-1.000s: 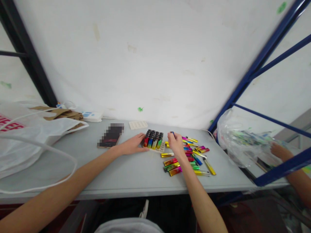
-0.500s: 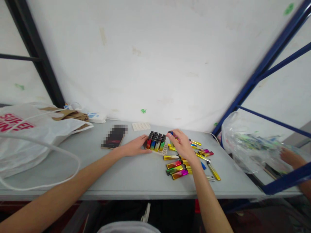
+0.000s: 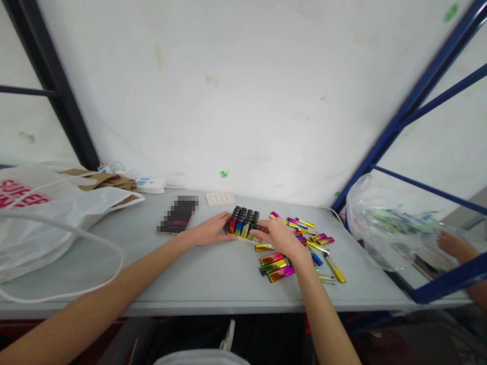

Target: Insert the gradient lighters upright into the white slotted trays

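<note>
Several metallic-coloured cigarette lighters [image 3: 241, 228] with black tops stand upright in rows in a pale tray [image 3: 249, 240]. My left hand [image 3: 213, 230] grips the left side of this tray, thumb at its front corner and fingers behind. At the tray's right side is my right hand [image 3: 277, 235], its thumb and fingertips closed on a lighter at the end of the row; the fingers hide most of that lighter. Under and around my right wrist lie loose lighters [image 3: 281, 274] in gold, red, green, blue and magenta.
Behind the block lies another pale tray [image 3: 220, 198] with round hollows. To the left are a phone [image 3: 177, 218], partly pixelated, and a white plastic bag [image 3: 68, 218] with a cable. A clear bag [image 3: 380, 228] sits by the blue frame [image 3: 395, 129] on the right; another person's hand [image 3: 456, 248] is beyond it.
My right hand has moved left and slightly down with a lighter, from above the loose pile to the right end of the tray. My left hand stays on the tray.
</note>
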### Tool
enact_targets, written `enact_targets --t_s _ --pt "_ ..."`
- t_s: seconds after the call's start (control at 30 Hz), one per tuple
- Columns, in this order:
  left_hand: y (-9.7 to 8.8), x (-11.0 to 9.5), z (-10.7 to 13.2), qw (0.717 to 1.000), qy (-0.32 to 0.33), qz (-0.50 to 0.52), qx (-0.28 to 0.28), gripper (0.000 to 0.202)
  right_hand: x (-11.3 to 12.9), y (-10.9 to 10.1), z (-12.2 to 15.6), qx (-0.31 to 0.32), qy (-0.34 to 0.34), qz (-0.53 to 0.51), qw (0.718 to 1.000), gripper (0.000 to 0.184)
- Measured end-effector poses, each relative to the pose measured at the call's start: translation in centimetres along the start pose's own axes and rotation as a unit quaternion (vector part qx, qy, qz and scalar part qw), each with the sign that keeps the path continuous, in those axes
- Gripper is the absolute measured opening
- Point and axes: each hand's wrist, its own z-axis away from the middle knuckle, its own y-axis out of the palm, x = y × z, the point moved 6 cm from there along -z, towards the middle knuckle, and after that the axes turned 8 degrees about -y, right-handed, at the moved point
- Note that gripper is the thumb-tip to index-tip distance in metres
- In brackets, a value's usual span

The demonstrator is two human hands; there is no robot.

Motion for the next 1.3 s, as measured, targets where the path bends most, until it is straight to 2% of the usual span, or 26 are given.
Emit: enact_targets --t_s 0.17,0.3,0.37,0.53,0.63,0.7,0.8,0.9,1.0,1.07,1.17,1.3 --pt "-0.2 -0.2 0.1 1.000 0.011 0.007 -0.009 0.057 0.7 -0.8 0.2 0.022 0.046 0.087 0.995 0.031" --pt "-0.3 -0.3 0.2 1.000 0.005 0.007 -0.010 0.057 1.4 -0.8 0.3 0.051 0.002 0.092 0.995 0.019" --pt "-0.3 -0.2 0.2 1.000 0.000 0.006 -0.010 0.057 1.2 -0.6 0.2 0.050 -0.001 0.102 0.994 0.019" --pt "-0.2 -0.2 0.2 1.000 -0.003 0.003 -0.006 0.056 -0.2 0.5 -0.4 0.024 0.058 0.114 0.992 0.042" --pt "-0.2 -0.2 0.1 1.000 -0.005 -0.001 -0.007 0.055 -0.6 0.8 -0.8 0.006 0.070 0.097 0.993 0.044" --pt "-0.2 -0.1 0.1 1.000 -0.010 -0.005 -0.004 0.054 -0.7 0.3 -0.8 -0.003 0.063 0.088 0.994 0.045" --pt "-0.2 0.0 0.1 1.000 -0.014 -0.007 -0.002 0.056 -1.2 -1.6 -0.3 -0.019 0.044 0.078 0.996 0.052" --pt "-0.1 0.2 0.2 1.000 -0.014 -0.012 -0.002 0.059 -3.0 -4.3 1.1 -0.079 0.031 0.076 0.993 0.052" --pt "-0.1 0.2 0.1 1.000 -0.017 -0.023 0.000 0.061 -6.1 -5.4 2.6 -0.121 0.043 0.079 0.989 0.033" --pt "-0.2 0.1 0.1 1.000 -0.018 -0.024 0.002 0.060 -8.3 -4.8 3.1 -0.095 0.059 0.098 0.989 0.028" --pt "-0.2 0.0 0.0 0.999 -0.022 -0.021 0.011 0.057 -10.7 -3.1 3.3 -0.019 0.082 0.112 0.990 0.031" --pt "-0.1 -0.2 0.0 0.999 -0.029 -0.021 0.020 0.050 -11.7 -2.2 3.2 0.022 0.105 0.127 0.986 0.031"
